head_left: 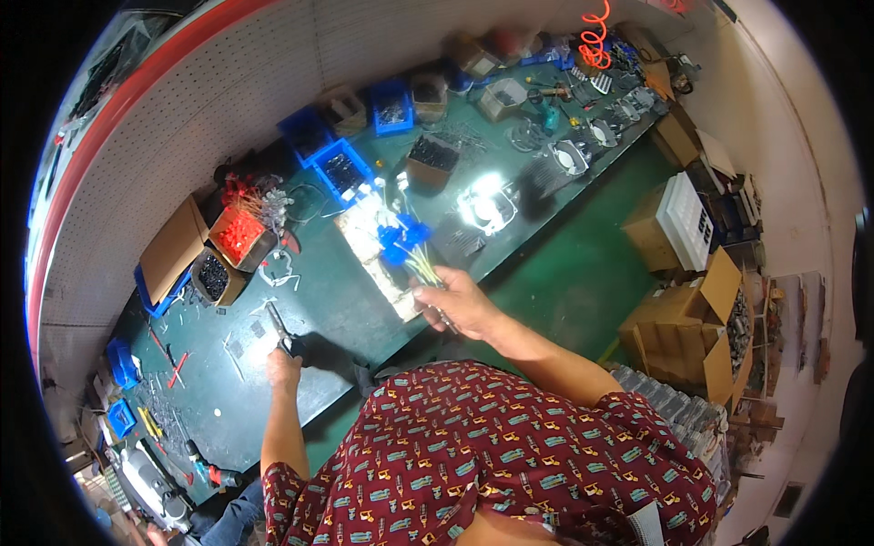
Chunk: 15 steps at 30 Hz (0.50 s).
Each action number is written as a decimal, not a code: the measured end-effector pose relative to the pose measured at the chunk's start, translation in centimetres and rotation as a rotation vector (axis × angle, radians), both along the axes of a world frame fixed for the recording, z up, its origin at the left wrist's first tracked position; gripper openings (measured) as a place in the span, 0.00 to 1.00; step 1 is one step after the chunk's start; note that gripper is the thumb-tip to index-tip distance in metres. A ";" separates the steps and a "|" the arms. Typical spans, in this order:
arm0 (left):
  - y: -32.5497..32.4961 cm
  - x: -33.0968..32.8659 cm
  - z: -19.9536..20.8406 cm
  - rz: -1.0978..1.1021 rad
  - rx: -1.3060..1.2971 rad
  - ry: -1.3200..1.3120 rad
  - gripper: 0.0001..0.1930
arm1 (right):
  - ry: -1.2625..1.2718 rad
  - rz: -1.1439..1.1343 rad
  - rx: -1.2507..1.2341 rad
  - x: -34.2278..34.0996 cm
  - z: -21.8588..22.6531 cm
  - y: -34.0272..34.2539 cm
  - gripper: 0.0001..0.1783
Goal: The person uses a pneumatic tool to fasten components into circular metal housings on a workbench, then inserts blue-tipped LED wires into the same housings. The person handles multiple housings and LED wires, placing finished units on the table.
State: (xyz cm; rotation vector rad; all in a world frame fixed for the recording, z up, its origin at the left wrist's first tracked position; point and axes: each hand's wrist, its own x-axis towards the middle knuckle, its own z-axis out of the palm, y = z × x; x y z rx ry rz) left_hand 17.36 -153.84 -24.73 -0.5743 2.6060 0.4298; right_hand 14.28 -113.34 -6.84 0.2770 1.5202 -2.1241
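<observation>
My right hand point(460, 305) is closed around a bundle of thin pale wires point(421, 264). Bright blue pieces point(403, 238) and small white ends stick out from its far side. Below the bundle lies a whitish strip-shaped board point(393, 289) near the bench's front edge. On the left, my left hand point(284, 369) grips a slim tool with a dark body and grey front point(277, 317); its exact kind is unclear. The tool hovers over or rests on the green bench point(319, 314); I cannot tell which. Small dark flat pieces point(257, 328) lie beside it.
Blue bins point(342, 171) and a brown box of dark parts point(431, 156) line the back. An orange-filled box point(238, 233) stands at left. Metal housings point(569, 157) sit on the far right bench. Cartons point(678, 350) stand on the right; another person's leg point(238, 517) shows lower left.
</observation>
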 end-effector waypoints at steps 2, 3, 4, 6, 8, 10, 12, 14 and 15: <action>1.2 -1.4 0.0 -0.084 0.093 0.201 0.22 | -0.046 0.016 -0.016 0.0 -0.4 -0.5 0.12; 2.9 -1.8 1.1 -0.157 0.181 0.418 0.21 | -0.074 0.016 -0.032 -0.1 -0.7 -0.7 0.12; 6.0 -2.5 3.7 -0.305 0.266 0.662 0.22 | -0.111 0.013 -0.041 -0.1 -0.6 -0.8 0.11; 12.7 -3.9 10.2 -0.531 0.446 0.983 0.24 | -0.160 0.022 -0.065 -0.1 -0.1 -1.0 0.12; 17.5 -4.6 13.2 -0.646 0.593 1.088 0.23 | -0.197 0.043 -0.077 0.0 0.2 -1.2 0.12; 19.5 -5.6 13.8 -0.709 0.634 1.152 0.21 | -0.220 0.043 -0.138 0.2 1.0 -1.1 0.11; 20.7 -6.7 13.8 -0.750 0.619 1.219 0.21 | -0.220 0.051 -0.157 0.5 1.5 -0.2 0.11; 21.9 -7.1 14.5 -0.786 0.657 1.217 0.21 | -0.221 0.035 -0.193 0.6 1.8 0.8 0.13; 22.5 -7.2 14.9 -0.805 0.674 1.213 0.22 | -0.223 0.027 -0.213 0.7 1.8 1.4 0.13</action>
